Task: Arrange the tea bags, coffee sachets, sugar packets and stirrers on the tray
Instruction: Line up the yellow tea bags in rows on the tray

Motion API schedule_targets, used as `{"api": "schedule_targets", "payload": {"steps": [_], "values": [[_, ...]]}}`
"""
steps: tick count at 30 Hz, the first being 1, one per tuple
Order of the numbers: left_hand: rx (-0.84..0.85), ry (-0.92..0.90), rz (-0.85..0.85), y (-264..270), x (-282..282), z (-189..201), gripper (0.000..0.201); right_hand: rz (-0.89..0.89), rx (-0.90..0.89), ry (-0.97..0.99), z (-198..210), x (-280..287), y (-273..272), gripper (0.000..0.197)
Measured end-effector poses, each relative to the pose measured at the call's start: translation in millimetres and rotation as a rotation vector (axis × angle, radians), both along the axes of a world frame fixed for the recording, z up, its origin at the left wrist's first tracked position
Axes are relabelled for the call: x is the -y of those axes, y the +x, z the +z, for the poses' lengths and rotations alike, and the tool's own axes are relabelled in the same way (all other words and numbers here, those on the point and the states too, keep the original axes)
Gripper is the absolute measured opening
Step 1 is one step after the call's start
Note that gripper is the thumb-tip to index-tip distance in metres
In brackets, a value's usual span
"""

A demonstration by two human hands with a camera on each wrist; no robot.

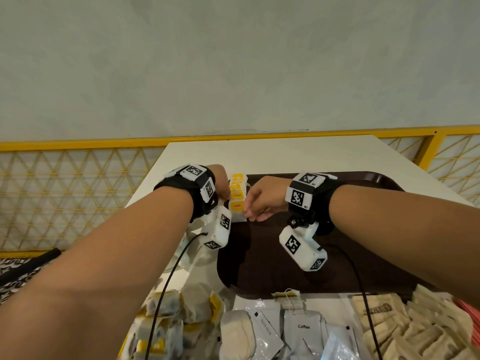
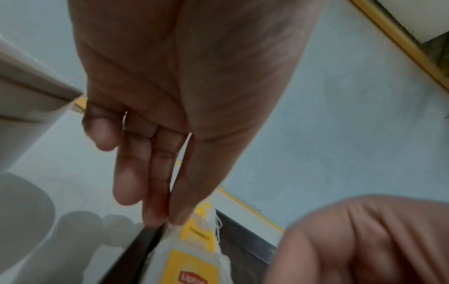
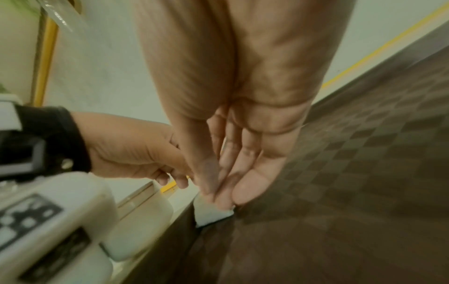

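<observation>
Two hands at a row of tea bags on the tray

The left hand point(image 1: 220, 187) and right hand point(image 1: 262, 201) sit on either side of a row of tea bags point(image 1: 237, 197) at the left edge of the brown tray point(image 1: 350, 255). The left grip has straight fingers point(image 2: 155, 192) together, tips touching the row. The right grip has straight fingers point(image 3: 245, 184) touching the near bag. More tea bags point(image 1: 181, 315), coffee packs point(image 1: 302, 331) and sugar packets point(image 1: 405, 331) lie on the white surface point(image 1: 272, 154), nearer the person than both hands.
</observation>
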State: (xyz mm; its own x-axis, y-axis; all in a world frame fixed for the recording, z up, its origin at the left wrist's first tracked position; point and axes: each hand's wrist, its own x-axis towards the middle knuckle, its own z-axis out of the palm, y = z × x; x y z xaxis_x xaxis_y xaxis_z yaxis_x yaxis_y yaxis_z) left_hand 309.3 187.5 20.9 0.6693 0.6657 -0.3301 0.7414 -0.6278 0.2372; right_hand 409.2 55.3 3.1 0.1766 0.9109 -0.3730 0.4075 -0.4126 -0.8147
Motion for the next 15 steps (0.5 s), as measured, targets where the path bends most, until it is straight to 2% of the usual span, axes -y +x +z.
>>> {"api": "schedule_targets", "payload": {"steps": [4,7,15], "values": [[-0.01,0.026,-0.006,2.9,1.6,2.3,0.028,0.12,0.072,-0.038,-4.0,1.8,-4.5,0.022],[-0.036,0.017,-0.03,3.3,1.9,1.9,0.033,0.105,0.1,-0.014,-8.1,-1.9,-5.7,0.028],[-0.077,0.086,-0.075,6.7,4.1,-0.4,0.043,0.091,0.121,-0.014,-8.1,-8.5,-6.1,0.029]]}}
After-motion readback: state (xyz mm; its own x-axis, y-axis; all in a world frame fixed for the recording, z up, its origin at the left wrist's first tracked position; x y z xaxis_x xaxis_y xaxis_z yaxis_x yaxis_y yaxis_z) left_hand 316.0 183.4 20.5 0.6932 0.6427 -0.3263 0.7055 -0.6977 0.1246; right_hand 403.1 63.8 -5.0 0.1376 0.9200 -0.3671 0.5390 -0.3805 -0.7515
